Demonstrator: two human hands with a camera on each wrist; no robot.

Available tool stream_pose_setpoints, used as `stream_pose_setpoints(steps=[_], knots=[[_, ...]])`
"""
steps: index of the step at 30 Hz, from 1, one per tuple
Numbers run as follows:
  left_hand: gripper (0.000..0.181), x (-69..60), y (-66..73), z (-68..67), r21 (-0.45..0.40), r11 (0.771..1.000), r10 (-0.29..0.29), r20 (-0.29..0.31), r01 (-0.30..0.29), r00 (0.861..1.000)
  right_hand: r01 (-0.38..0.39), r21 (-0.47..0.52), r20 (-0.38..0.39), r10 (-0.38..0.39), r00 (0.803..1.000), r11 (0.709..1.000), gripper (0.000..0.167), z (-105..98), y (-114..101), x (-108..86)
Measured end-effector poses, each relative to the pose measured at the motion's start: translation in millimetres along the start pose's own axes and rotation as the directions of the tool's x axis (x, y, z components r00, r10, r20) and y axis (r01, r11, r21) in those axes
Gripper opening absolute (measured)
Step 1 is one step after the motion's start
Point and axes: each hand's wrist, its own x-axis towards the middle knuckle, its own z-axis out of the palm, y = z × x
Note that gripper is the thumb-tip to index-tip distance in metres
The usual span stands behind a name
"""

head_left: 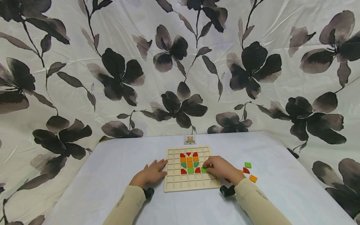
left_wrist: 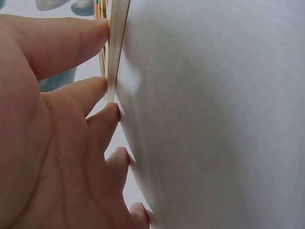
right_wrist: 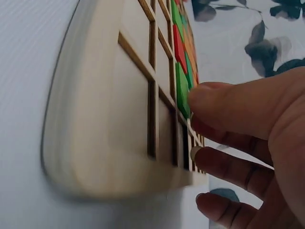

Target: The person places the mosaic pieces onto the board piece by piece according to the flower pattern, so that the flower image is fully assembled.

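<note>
— Closest, toward the near edge of the white worktop [head_left: 90,193]?
— Two beige sleeves [head_left: 129,200], with a small black device [head_left: 148,192] at each wrist.
— Left hand [head_left: 150,172]?
— Released, fingers spread, thumb and fingertips against the left edge of a pale wooden board with a raised square grid [head_left: 173,184].
— Board's position?
— Flat on the worktop, about midway between left and right edges, toward the far edge.
— Right hand [head_left: 222,167]?
— Pinching a bright green square tile [head_left: 203,170] at the right end of the nearest tile row, just beside a red quarter-round tile [head_left: 198,169]. Fully seated in its cell or not: cannot tell.
— Toward the worktop's right edge?
— Loose, from near to far: an orange square tile [head_left: 253,178], a red rounded tile [head_left: 246,170], a second green square tile [head_left: 247,165].
— Higher on the board?
— Orange squares [head_left: 189,159] between green rounded tiles [head_left: 196,163], then a red triangle [head_left: 188,154] between red rounded corners.
— Farthest?
— At the middle of the far edge, a small card with a flower-like pattern [head_left: 189,139]; behind, a white backdrop with dark grey flowers [head_left: 213,15].
</note>
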Motion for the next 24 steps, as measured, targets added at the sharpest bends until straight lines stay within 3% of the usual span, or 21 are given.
stream_pose_setpoints(steps=[10, 17, 24], knots=[[0.061, -0.9, 1.4, -3.5, 0.009, 1.000, 0.010, 0.003, -0.010, 1.000, -0.102, -0.076, -0.077, 0.097, 0.992, 0.992, 0.015, -23, 18, -15.2], [0.061, -0.7, 0.2, -2.5, 0.001, 1.000, 0.017, -0.004, -0.017, 1.000, -0.234, -0.079, 0.014, 0.235, 0.972, 0.969, 0.007, -37, 34, -30.1], [0.060, -0.6, -0.6, -1.2, 0.006, 1.000, 0.014, -0.009, -0.014, 1.000, -0.252, -0.131, 0.053, 0.260, 0.964, 0.959, 0.010, -44, 42, -47.1]])
